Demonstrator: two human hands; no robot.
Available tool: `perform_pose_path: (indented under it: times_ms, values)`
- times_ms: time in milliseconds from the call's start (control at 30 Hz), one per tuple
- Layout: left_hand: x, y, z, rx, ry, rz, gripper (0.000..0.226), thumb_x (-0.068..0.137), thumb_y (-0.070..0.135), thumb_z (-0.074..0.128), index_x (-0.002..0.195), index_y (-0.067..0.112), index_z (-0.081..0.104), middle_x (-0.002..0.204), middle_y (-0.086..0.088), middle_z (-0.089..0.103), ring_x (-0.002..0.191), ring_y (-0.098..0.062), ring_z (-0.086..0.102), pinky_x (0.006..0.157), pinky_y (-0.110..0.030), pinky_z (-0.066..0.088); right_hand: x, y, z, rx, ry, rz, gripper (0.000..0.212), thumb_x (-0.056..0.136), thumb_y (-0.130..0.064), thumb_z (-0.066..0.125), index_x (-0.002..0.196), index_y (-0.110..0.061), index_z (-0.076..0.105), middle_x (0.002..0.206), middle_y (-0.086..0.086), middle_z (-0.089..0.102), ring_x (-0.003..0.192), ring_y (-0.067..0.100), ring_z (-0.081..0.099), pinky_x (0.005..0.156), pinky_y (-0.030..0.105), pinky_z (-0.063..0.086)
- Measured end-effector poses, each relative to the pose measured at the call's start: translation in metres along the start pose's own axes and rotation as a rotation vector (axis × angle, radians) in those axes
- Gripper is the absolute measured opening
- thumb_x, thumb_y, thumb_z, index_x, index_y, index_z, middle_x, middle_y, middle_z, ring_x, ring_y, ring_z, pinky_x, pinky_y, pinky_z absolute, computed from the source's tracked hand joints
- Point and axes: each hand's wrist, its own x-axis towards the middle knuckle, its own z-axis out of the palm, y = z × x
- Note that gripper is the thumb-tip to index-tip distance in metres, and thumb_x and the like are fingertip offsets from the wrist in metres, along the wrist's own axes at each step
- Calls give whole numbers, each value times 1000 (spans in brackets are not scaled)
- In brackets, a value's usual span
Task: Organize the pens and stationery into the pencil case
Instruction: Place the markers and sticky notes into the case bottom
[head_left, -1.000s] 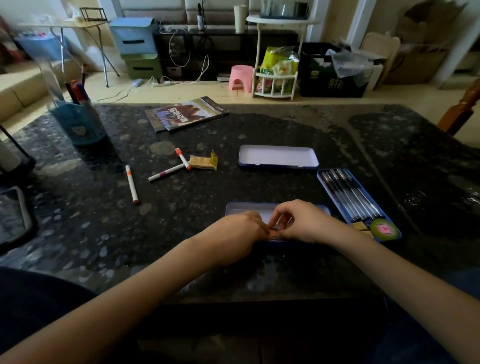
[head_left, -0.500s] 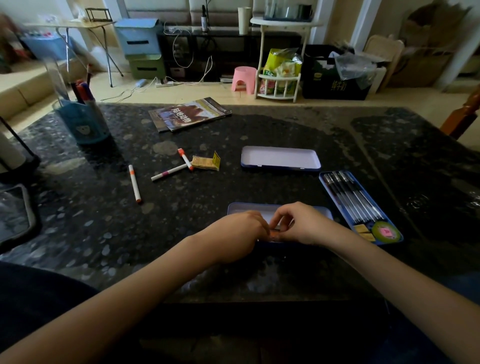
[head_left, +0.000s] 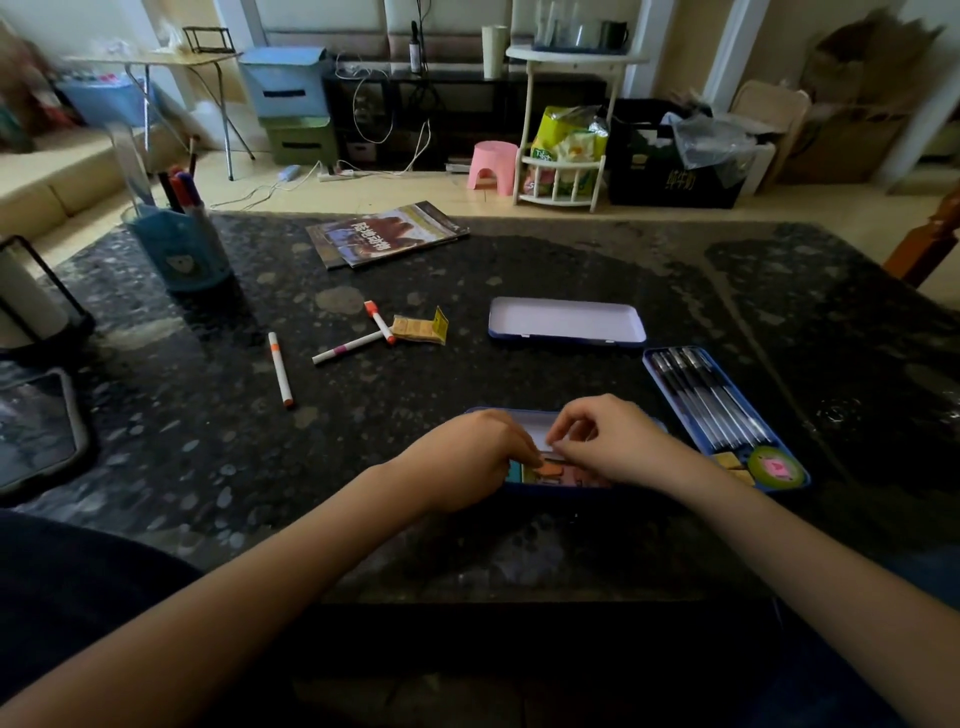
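Both my hands are down in the near pencil case (head_left: 483, 415) — left hand (head_left: 467, 460) and right hand (head_left: 608, 441), fingers pinching a small orange piece (head_left: 549, 469). Three markers (head_left: 279, 368) wait on the desk (head_left: 415, 415) — they're probably next.

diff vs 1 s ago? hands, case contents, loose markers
Little changed. Both hands stay over the near pencil case; the right hand has lifted slightly, uncovering an orange piece that the left hand touches. The three markers, empty lid and pen tray lie unmoved.
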Motion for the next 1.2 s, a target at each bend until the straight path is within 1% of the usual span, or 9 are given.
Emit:
perform_pose_path:
  times_ms: [100, 200, 400, 533, 633, 800, 1067, 1133, 1200]
  values:
    - [-1, -10, -14, -7, 46, -101, 36, 90, 9, 52, 120, 27, 61, 131, 6, 54, 122, -9, 47, 106, -34, 40, 7, -4, -3, 30, 51, -35, 7, 89, -23, 64, 87, -29, 65, 87, -9, 64, 82, 5, 62, 67, 19, 50]
    - [-2, -36, -30, -30, 147, -231, 29, 92, 12, 50, 115, 23, 64, 124, 3, 59, 114, -11, 54, 100, -33, 45, 19, -13, -1, 95, 43, -59, 8, 90, -20, 63, 86, -27, 66, 86, -7, 65, 78, 7, 64, 62, 20, 51]
    - [-20, -124, -39, 38, 514, -602, 30, 86, 9, 52, 112, 12, 67, 114, -12, 63, 108, -28, 56, 89, -41, 48, 68, -54, 21, 121, 70, -213, 14, 91, -10, 59, 96, -23, 65, 86, -10, 60, 79, 5, 60, 62, 18, 47]
    - [-30, -165, -32, 22, 552, -783, 37, 84, 13, 53, 119, 18, 63, 120, -16, 58, 118, -37, 47, 96, -47, 44, 119, -100, 45, -54, 107, -384, 28, 90, -2, 51, 109, -15, 66, 107, 3, 62, 98, 17, 59, 84, 29, 47]
    - [-27, -174, -26, 75, 503, -807, 33, 88, 22, 54, 120, 19, 62, 120, -15, 57, 117, -39, 45, 95, -48, 43, 155, -133, 64, -371, 150, -477, 38, 91, -2, 43, 120, -17, 62, 126, 9, 54, 118, 28, 49, 97, 41, 44]
    - [-22, -177, -20, 39, 665, -748, 21, 90, 21, 55, 100, 13, 71, 100, -14, 69, 96, -33, 60, 81, -41, 45, 186, -152, 88, -766, 155, -529, 38, 98, -7, 38, 130, -18, 56, 138, 7, 48, 135, 31, 32, 100, 40, 36]
    - [-28, -161, -37, -282, 828, -738, 13, 84, 10, 63, 91, 15, 73, 93, -6, 72, 89, -20, 65, 87, -35, 51, 189, -135, 93, -391, 304, -583, 21, 95, -20, 52, 109, -20, 67, 110, 6, 66, 118, 26, 46, 90, 35, 33]
    - [-31, -153, -51, -248, 871, -703, 17, 83, 6, 59, 90, 14, 73, 92, -6, 72, 84, -17, 64, 78, -27, 49, 185, -134, 87, -271, 322, -606, 19, 94, -24, 55, 108, -22, 67, 103, 8, 67, 109, 26, 54, 87, 35, 35]
    - [-35, -143, -64, -240, 923, -667, 18, 84, 5, 57, 91, 12, 71, 87, -1, 70, 72, -2, 59, 67, -10, 43, 179, -133, 79, -201, 319, -617, 16, 92, -24, 58, 105, -22, 67, 99, 4, 71, 99, 24, 62, 86, 36, 41]
